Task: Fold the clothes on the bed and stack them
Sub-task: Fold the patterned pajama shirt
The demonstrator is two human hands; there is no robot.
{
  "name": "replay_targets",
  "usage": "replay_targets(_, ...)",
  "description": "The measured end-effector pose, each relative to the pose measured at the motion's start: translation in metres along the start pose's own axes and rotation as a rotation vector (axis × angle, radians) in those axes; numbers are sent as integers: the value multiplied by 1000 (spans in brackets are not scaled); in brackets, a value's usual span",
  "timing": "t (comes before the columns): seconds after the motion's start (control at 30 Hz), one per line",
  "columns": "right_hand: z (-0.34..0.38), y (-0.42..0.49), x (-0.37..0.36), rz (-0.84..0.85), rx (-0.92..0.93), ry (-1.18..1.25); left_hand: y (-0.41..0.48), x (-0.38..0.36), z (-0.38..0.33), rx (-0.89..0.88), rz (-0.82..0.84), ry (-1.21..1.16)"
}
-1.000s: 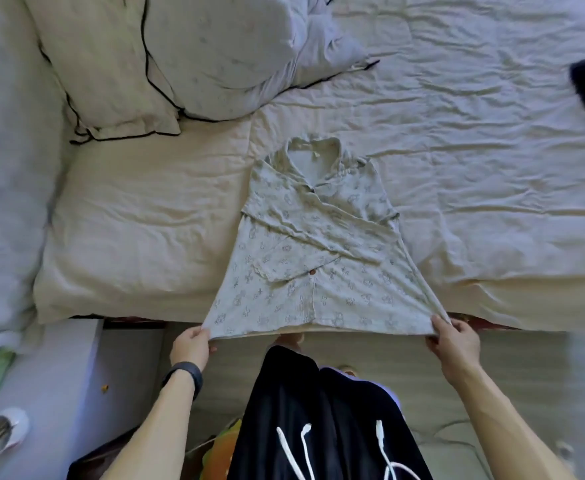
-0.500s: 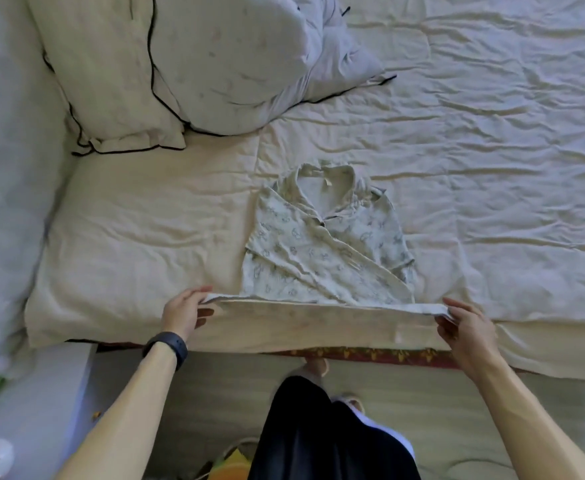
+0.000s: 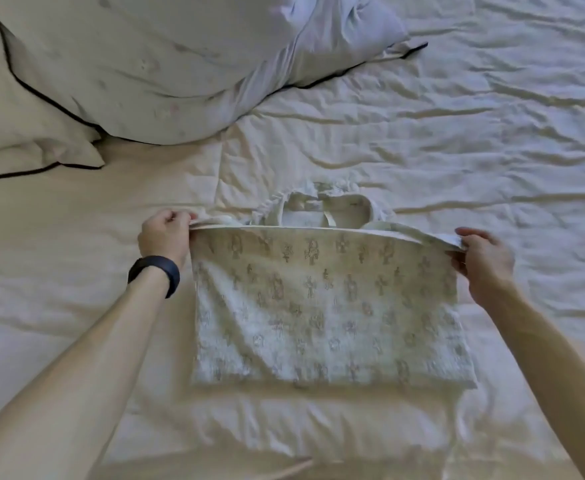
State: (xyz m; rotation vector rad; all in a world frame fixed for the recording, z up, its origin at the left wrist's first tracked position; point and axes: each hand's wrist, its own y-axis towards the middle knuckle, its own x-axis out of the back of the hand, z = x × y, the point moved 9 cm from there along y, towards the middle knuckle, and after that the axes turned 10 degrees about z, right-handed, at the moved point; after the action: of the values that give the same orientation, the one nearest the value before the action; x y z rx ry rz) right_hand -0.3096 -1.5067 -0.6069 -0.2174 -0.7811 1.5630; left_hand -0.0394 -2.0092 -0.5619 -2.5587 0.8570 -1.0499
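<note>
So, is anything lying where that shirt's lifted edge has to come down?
Nothing visible. The left hand and right hand pinch the shirt by its edge, and only its bare collar lies just beyond.

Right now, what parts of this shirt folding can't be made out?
Head view only:
- Shirt: sleeves and buttons hidden under its folded-over lower half.
- Collar: partly behind the raised hem.
- Pillows: cut off by top and left edges.
- Left hand, right hand: fingertips partly hidden by cloth they pinch.
</note>
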Motion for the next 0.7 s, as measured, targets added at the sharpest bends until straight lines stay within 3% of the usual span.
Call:
replay_targets(0.13,-6,10,-29,186,-36,-496,19,-58,28,137,361,593)
replay_targets(0.2,-3,7,-34,236,-4,-651,15,-62,24,93,301,764)
replay_targets(0.27,6,5,-36,224,69,-789,6,-66,1,-98,193,836)
replay_targets(0.37,30,-2,-63,287,319,-1073,-7,-89,-24,-344,268,935)
replay_targets(0.47,43,-5,-103,385,464,-1256,-4,-108,-31,-343,369,1072)
replay_targets(0.6,51,0,-134,393,494,-1346,4,-113,-49,-327,401,1088)
replay_targets(0.7,56,-14,-139,370,690,-1420,-17,-125,-70,-561,486,1173)
